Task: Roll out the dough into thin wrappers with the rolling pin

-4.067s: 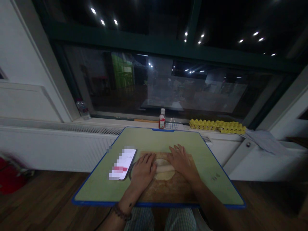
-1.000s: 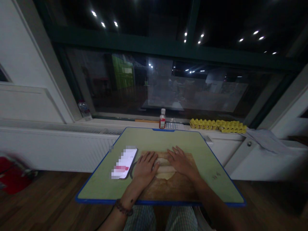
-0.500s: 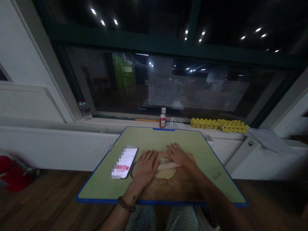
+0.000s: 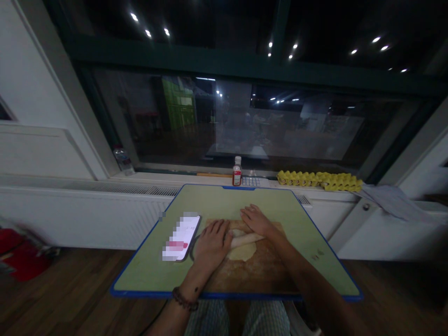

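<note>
The worktop carries a wooden board toward six o'clock. At the board's ten o'clock the left hand lies flat, fingers straight; at one, the right hand, loosely outstretched. Between them lies dough, crossed by a rolling pin.

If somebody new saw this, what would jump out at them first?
Likely the glowing white phone screen, on the left of the light green, blue-edged table. Then the left hand and right hand, near either end of a pale cylindrical rolling pin over flat cream dough. The bumpy yellow tray stands out, right of centre on the white windowsill.
</note>
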{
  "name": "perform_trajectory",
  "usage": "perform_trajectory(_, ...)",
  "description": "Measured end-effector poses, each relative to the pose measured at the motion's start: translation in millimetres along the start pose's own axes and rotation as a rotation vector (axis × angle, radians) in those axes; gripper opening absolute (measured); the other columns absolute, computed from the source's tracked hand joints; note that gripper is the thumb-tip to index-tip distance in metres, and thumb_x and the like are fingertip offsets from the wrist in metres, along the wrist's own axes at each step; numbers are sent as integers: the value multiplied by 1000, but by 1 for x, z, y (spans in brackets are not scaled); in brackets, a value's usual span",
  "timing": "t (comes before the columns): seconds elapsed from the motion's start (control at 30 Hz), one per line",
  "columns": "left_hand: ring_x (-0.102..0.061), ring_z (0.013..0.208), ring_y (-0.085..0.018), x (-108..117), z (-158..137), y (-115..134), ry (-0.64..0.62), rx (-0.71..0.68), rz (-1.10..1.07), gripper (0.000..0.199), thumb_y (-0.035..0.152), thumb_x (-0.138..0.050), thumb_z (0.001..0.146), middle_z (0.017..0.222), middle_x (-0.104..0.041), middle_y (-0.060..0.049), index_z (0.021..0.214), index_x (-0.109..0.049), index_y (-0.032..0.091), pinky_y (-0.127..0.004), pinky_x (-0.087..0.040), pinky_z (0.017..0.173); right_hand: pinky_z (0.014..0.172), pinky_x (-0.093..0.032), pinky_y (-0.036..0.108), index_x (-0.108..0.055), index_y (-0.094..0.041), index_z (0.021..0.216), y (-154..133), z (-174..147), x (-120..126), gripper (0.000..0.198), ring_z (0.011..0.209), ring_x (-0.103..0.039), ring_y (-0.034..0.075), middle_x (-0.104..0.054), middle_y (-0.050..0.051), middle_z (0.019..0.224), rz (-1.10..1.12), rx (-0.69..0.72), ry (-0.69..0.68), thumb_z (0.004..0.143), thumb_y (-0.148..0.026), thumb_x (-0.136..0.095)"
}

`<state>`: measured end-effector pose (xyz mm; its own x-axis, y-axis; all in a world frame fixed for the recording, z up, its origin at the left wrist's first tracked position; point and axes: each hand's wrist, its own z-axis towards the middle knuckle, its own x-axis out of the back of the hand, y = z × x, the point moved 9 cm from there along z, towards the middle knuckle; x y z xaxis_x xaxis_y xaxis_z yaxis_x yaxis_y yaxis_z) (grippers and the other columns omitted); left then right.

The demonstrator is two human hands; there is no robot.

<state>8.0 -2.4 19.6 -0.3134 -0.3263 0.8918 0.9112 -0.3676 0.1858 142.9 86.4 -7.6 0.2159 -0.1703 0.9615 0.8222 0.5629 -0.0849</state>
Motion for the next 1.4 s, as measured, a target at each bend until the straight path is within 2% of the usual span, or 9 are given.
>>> perform_trajectory(0.1,-55,123,-28,6,-8,6,64,12,19,41,34,-41,96,129,-64,-11,130,-59,17,-46,-44,103,118,-25,43,-61,-17,128,-3,-3,4,38,127,-51,18,-64,9,129,44,31,32,101,-28,-35)
perform_trajectory(0.23,-56,121,-31,11,-25,17,143,23,45,42,36,-42,95,127,-65,-14,128,-59,16,-50,-41,104,115,-32,42,-58,-25,132,-4,-10,7,40,136,-40,18,-60,3,134,100,25,42,102,-37,-36)
perform_trajectory(0.43,-50,129,-33,10,-45,39,126,-13,62,40,39,-47,92,136,-58,-17,120,-62,15,-52,-41,104,117,-29,39,-54,-27,137,-13,-26,7,42,139,-36,16,-58,0,137,82,94,-6,103,-39,-32)
perform_trajectory(0.57,-50,130,-33,4,-56,47,121,-45,74,45,41,-47,92,138,-56,-21,123,-60,11,-51,-44,103,119,-26,39,-52,-29,138,-18,-39,12,44,140,-35,15,-57,-1,139,111,79,-32,104,-40,-26)
perform_trajectory(0.7,-50,131,-32,-2,-64,50,140,-66,36,49,47,-46,92,139,-55,-18,126,-58,14,-51,-44,104,118,-27,40,-49,-32,140,-20,-50,15,46,142,-32,16,-57,-3,138,120,47,-36,104,-44,-24)
perform_trajectory(0.93,-48,132,-33,3,-44,38,82,-36,47,52,46,-47,92,143,-52,-16,134,-54,15,-51,-42,105,118,-26,41,-49,-21,141,-9,-30,9,49,144,-29,20,-48,6,147,48,-7,-19,103,-45,-30)
perform_trajectory(1.03,-49,131,-33,3,-28,22,60,-27,61,54,49,-46,93,140,-55,-15,136,-54,17,-54,-38,109,119,-25,40,-50,-15,140,-4,-9,5,47,140,-35,20,-51,10,144,21,-34,-16,102,-40,-34)
perform_trajectory(1.17,-50,130,-31,-2,-12,5,30,-25,24,55,50,-44,95,138,-58,-13,135,-54,15,-51,-37,110,117,-28,40,-54,-15,134,-3,11,4,41,133,-45,19,-58,11,136,4,-34,6,102,-33,-35)
perform_trajectory(1.4,-50,129,-28,-1,-10,3,8,-46,-4,51,47,-39,97,136,-60,-11,133,-56,15,-47,-37,110,115,-30,43,-58,-15,129,-3,6,2,41,128,-49,20,-60,12,133,-59,8,40,102,-27,-30)
